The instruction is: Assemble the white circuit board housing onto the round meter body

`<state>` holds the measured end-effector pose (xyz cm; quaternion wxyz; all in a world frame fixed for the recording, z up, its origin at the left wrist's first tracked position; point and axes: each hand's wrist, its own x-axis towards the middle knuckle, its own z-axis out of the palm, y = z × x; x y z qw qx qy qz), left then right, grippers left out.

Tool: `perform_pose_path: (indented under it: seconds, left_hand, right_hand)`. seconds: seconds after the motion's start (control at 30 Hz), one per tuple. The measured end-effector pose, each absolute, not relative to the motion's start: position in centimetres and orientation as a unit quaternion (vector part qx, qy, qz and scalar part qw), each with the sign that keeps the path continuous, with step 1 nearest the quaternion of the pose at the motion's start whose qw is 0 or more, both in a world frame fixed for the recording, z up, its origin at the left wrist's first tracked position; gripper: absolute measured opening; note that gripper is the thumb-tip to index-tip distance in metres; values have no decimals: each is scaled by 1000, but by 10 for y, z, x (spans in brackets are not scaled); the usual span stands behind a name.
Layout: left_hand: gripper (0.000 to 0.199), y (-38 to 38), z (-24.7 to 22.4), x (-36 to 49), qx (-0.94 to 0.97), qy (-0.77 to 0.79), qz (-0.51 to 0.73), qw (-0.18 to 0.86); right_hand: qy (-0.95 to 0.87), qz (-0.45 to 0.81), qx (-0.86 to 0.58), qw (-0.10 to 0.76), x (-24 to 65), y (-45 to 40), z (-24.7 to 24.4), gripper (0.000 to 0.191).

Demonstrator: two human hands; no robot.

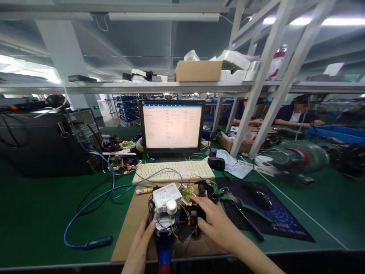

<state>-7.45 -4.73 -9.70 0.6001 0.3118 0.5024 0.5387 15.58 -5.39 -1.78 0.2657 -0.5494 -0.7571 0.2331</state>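
My left hand (142, 239) grips the near left side of a wired electronic assembly, its thumb against the black casing and its other fingers mostly hidden. A white plastic module (167, 198) sits on top of this assembly, and a blue handle-like part (164, 249) with a red end points toward me. My right hand (215, 221) reaches in from the right with thumb and forefinger apart. Its forefinger touches or nearly touches a small green circuit board (186, 194); the thumb is beside black parts with loose coloured wires. A brown board (129, 228) lies underneath.
Behind are a cream keyboard (171, 171) and a lit monitor (172, 127). A blue cable (85, 208) loops across the left. Green-handled pliers (253, 213) and a black mouse (258, 196) lie on a dark mat (288, 224). Two people sit beyond the shelf posts.
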Motion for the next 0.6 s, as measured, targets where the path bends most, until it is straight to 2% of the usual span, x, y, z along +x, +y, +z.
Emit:
perform_pose_path:
  seconds: [0.13, 0.3, 0.47, 0.6]
  left_hand:
    - [56, -43, -82, -75, 325, 470, 500, 651]
    - [48, -50, -58, -67, 302, 459, 477, 686]
    - [61, -54, -59, -70, 252, 498, 440, 704]
    - [69, -45, -78, -80, 199, 560, 418, 687]
  right_hand:
    - [-791, 143, -564, 192, 163, -60, -19, 65]
    - [-808, 115, -564, 124, 169, -61, -33, 75]
    - [-821, 78, -553, 121, 166, -46, -50, 74]
    - [-811, 134, -546, 164, 175, -41, -49, 64]
